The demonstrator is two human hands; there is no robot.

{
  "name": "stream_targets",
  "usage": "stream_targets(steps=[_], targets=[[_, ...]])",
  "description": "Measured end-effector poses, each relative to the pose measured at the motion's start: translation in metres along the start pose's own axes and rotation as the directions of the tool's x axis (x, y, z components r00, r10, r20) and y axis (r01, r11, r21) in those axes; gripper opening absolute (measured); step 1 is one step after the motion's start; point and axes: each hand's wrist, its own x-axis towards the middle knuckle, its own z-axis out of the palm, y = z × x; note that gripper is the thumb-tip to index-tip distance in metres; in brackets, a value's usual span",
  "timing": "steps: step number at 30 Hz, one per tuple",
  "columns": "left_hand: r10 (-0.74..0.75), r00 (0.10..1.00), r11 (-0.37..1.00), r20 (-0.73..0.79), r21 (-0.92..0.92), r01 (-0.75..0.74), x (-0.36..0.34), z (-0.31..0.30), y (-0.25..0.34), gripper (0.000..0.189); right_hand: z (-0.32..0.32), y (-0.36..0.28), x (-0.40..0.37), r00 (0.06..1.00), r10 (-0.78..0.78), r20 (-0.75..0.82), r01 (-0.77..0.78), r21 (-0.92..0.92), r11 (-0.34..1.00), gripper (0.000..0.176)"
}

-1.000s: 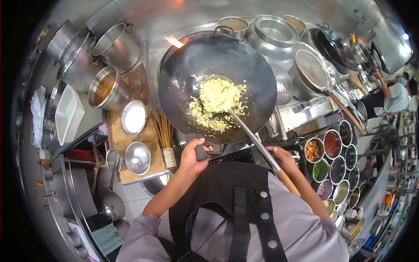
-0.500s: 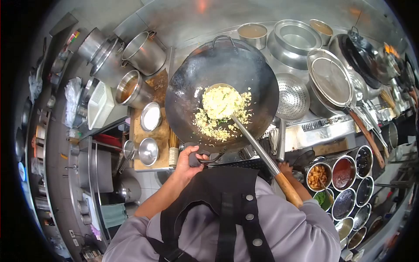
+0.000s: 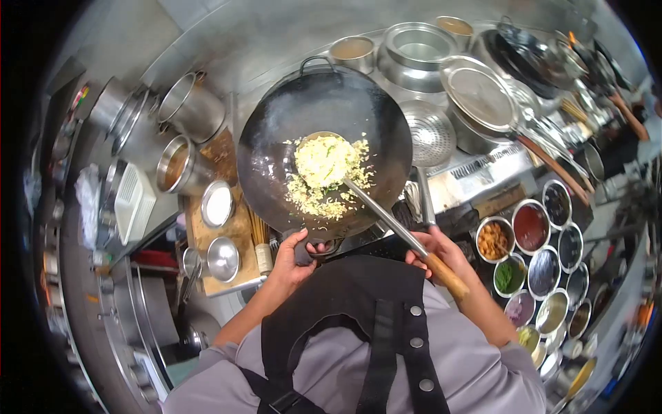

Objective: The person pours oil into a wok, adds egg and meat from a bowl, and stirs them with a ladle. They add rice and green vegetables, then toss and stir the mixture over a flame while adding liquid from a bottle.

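Observation:
A dark wok (image 3: 276,117) sits in front of me with loose fried rice (image 3: 314,205) in its lower half. My left hand (image 3: 293,261) is closed round the wok's near handle, with dark wrapping (image 3: 303,257) under the fingers. Resting in the wok is a ladle (image 3: 386,216), its bowl heaped with fried rice. The ladle's metal shaft ends in a wooden grip (image 3: 447,276) slanting toward my right forearm. My right hand (image 3: 443,254) is at the shaft just above the wood, fingers showing on both sides of it and curled round it from below.
Right of the wok lie a perforated skimmer (image 3: 429,131) and a mesh strainer (image 3: 480,93). Seasoning tins stand at the right, including red sauce (image 3: 531,229) and chopped greens (image 3: 509,274). Stockpots (image 3: 193,107) and a metal bowl (image 3: 224,259) are at the left. Another person's arm (image 3: 631,114) shows far right.
My right hand has come up from beside the skimmer's handle to the ladle shaft. The view has shifted, so the wok appears further left. My left hand keeps its hold.

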Motion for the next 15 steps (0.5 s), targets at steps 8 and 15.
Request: stream_targets(steps=[8, 15], targets=[[-0.204, 0.955, 0.951, 0.217, 0.274, 0.141, 0.0, -0.022, 0.051, 0.032, 0.137, 0.082, 0.001, 0.981, -0.048, -0.19, 0.055, 0.033, 0.998, 0.029], [-0.508, 0.796, 0.759, 0.329, 0.608, 0.233, -0.043, -0.048, 0.123, 0.019, 0.241, 0.218, -0.011, 0.805, -0.451, -0.385, 0.456, -0.086, 0.886, 0.046]])
